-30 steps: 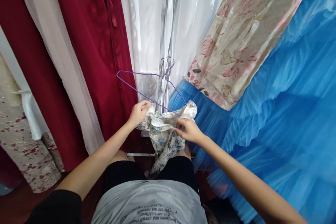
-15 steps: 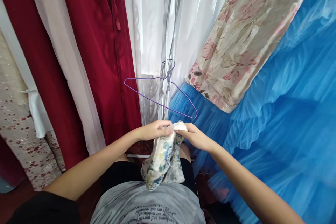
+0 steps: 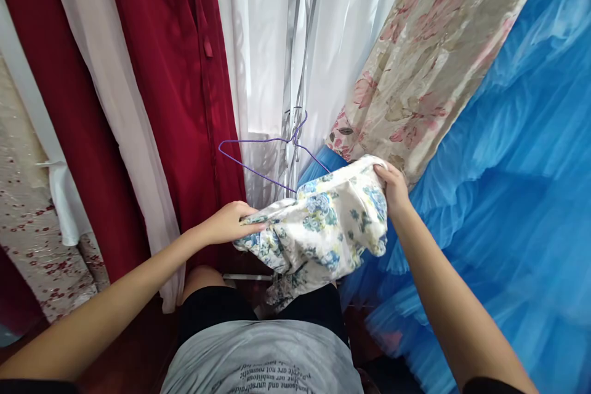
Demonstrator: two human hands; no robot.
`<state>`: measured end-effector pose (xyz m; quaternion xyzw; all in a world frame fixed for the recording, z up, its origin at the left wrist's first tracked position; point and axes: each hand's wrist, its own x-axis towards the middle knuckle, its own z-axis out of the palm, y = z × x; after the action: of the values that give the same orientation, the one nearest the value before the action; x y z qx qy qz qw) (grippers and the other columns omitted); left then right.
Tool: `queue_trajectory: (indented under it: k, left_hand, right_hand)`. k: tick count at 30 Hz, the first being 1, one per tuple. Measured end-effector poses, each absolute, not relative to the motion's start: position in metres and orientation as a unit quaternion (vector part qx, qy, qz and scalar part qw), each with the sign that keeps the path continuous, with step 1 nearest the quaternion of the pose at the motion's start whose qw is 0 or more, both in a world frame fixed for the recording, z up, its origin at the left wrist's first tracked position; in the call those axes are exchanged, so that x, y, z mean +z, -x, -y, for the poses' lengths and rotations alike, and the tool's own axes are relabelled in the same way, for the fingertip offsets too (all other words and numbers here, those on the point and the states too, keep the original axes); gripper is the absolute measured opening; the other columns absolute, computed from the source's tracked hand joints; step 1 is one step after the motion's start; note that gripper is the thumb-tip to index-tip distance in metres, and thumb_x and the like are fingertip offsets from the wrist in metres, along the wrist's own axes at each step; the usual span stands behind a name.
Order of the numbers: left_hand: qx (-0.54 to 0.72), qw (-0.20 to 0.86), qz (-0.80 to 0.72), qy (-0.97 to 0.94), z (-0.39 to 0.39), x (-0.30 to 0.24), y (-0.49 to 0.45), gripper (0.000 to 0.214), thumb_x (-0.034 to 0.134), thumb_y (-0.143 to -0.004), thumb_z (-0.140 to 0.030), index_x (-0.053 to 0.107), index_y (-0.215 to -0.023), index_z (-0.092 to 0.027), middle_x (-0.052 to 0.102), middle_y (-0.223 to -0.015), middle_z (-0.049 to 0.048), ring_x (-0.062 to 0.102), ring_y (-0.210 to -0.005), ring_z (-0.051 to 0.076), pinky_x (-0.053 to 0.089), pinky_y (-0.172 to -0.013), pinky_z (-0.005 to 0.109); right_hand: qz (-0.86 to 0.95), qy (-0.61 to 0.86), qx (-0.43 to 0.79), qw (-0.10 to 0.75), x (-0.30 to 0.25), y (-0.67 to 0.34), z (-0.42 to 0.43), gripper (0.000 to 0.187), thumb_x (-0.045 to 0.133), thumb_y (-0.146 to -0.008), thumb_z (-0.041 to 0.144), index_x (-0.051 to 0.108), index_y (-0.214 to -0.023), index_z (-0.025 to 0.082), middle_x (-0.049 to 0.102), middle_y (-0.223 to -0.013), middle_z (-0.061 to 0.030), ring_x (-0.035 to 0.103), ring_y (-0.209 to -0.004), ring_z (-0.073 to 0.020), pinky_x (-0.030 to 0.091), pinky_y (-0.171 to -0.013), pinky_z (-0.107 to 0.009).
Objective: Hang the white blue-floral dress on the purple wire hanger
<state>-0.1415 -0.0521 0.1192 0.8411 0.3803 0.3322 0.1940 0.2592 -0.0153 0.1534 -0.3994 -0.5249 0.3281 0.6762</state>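
A white garment with blue and yellow flowers (image 3: 323, 221) is stretched out between my two hands, above my lap. My left hand (image 3: 235, 221) grips its left end, thumb and fingers closed on the cloth. The upper right corner is pinched in my right hand (image 3: 393, 184), which is raised higher than the left. Just beyond the cloth hangs a bare purple wire hanger (image 3: 258, 140); the garment hides its lower right part. What kind of garment it is cannot be made out.
Dark red gowns (image 3: 161, 74) and a pale pink strip of cloth (image 3: 106, 61) hang at left. White drapes (image 3: 263, 43) and a metal stand (image 3: 295, 61) are in the middle. At right hang a beige floral dress (image 3: 425, 61) and a blue tulle skirt (image 3: 517, 197).
My hands have moved apart, the right one up and to the right. The bunched floral garment is now spread wide and covers part of the hanger.
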Motion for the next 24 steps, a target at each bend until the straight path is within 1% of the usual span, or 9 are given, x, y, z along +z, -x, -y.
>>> queue_trajectory:
  k: [2, 5, 8, 12, 14, 16, 18, 21, 24]
  left_hand:
    - [0.304, 0.209, -0.386, -0.846, 0.056, 0.131, 0.144, 0.044, 0.066, -0.084, -0.056, 0.060, -0.061, -0.018, 0.051, -0.059, -0.0007, 0.047, -0.056, 0.014, 0.035, -0.053, 0.026]
    - [0.350, 0.195, -0.398, -0.825, 0.063, 0.153, 0.142, 0.044, 0.061, -0.088, -0.053, 0.053, -0.062, -0.018, 0.044, -0.059, -0.0020, 0.040, -0.055, 0.012, 0.028, -0.051, 0.026]
    - [0.424, 0.139, -0.401, -0.800, 0.066, 0.174, 0.139, 0.043, 0.063, -0.087, -0.051, 0.052, -0.062, -0.019, 0.043, -0.060, -0.0018, 0.039, -0.057, 0.013, 0.028, -0.052, 0.026]
    - [0.459, 0.081, -0.424, -0.776, 0.053, 0.187, 0.152, 0.039, 0.064, -0.087, -0.051, 0.059, -0.065, -0.019, 0.046, -0.060, -0.0016, 0.040, -0.057, 0.013, 0.029, -0.054, 0.026]
    - [0.425, 0.051, -0.437, -0.791, 0.035, 0.186, 0.173, 0.035, 0.065, -0.085, -0.050, 0.064, -0.069, -0.019, 0.053, -0.061, -0.0011, 0.044, -0.058, 0.015, 0.032, -0.057, 0.027]
    - [0.351, 0.024, -0.441, -0.826, 0.012, 0.182, 0.202, 0.031, 0.068, -0.082, -0.049, 0.069, -0.071, -0.020, 0.059, -0.064, 0.0002, 0.050, -0.062, 0.017, 0.037, -0.064, 0.029]
    - [0.306, 0.003, -0.441, -0.844, -0.015, 0.176, 0.233, 0.027, 0.074, -0.076, -0.049, 0.073, -0.072, -0.022, 0.065, -0.070, 0.0031, 0.059, -0.074, 0.022, 0.041, -0.078, 0.032]
    - [0.307, -0.025, -0.486, -0.818, -0.052, 0.173, 0.265, 0.019, 0.079, -0.069, -0.042, 0.077, -0.079, -0.026, 0.074, -0.089, 0.0070, 0.062, -0.101, 0.031, 0.036, -0.100, 0.040]
    - [0.304, -0.047, -0.521, -0.796, -0.076, 0.184, 0.265, 0.017, 0.072, -0.074, -0.034, 0.077, -0.089, -0.027, 0.076, -0.099, 0.0067, 0.061, -0.107, 0.034, 0.032, -0.105, 0.047]
  right_hand:
    - [0.528, 0.392, 0.367, 0.658, 0.160, -0.252, -0.013, 0.030, 0.073, -0.074, 0.040, 0.067, -0.099, 0.025, 0.075, -0.087, 0.0020, 0.070, -0.086, -0.0198, 0.055, -0.076, -0.026]
    - [0.524, 0.391, 0.486, 0.579, 0.169, -0.223, -0.044, 0.017, 0.058, -0.093, 0.037, 0.060, -0.100, 0.022, 0.073, -0.076, 0.0053, 0.068, -0.076, -0.0120, 0.053, -0.078, -0.019]
    - [0.532, 0.396, 0.575, 0.480, 0.178, -0.189, -0.055, 0.029, 0.042, -0.103, 0.035, 0.060, -0.092, 0.016, 0.069, -0.065, 0.0031, 0.065, -0.064, -0.0096, 0.053, -0.075, -0.020]
    - [0.556, 0.380, 0.616, 0.409, 0.189, -0.168, -0.050, 0.031, 0.047, -0.103, 0.032, 0.064, -0.086, 0.012, 0.070, -0.065, 0.0004, 0.064, -0.059, -0.0106, 0.054, -0.067, -0.021]
    - [0.557, 0.379, 0.614, 0.410, 0.193, -0.169, -0.047, 0.029, 0.048, -0.102, 0.030, 0.064, -0.084, 0.013, 0.071, -0.064, -0.0003, 0.064, -0.057, -0.0118, 0.054, -0.064, -0.021]
    - [0.552, 0.385, 0.602, 0.429, 0.196, -0.175, -0.046, 0.023, 0.053, -0.100, 0.027, 0.064, -0.085, 0.014, 0.071, -0.064, -0.0016, 0.065, -0.056, -0.0138, 0.056, -0.063, -0.022]
    - [0.547, 0.398, 0.582, 0.451, 0.199, -0.181, -0.045, 0.011, 0.059, -0.094, 0.022, 0.065, -0.088, 0.015, 0.073, -0.066, -0.0031, 0.067, -0.058, -0.0160, 0.058, -0.065, -0.025]
    - [0.549, 0.432, 0.546, 0.463, 0.204, -0.188, -0.045, 0.004, 0.067, -0.088, 0.019, 0.066, -0.090, 0.016, 0.072, -0.066, -0.0035, 0.068, -0.060, -0.0187, 0.060, -0.068, -0.030]
    - [0.558, 0.453, 0.522, 0.459, 0.208, -0.192, -0.045, 0.006, 0.069, -0.087, 0.020, 0.066, -0.091, 0.017, 0.071, -0.065, -0.0032, 0.067, -0.059, -0.0195, 0.061, -0.067, -0.032]
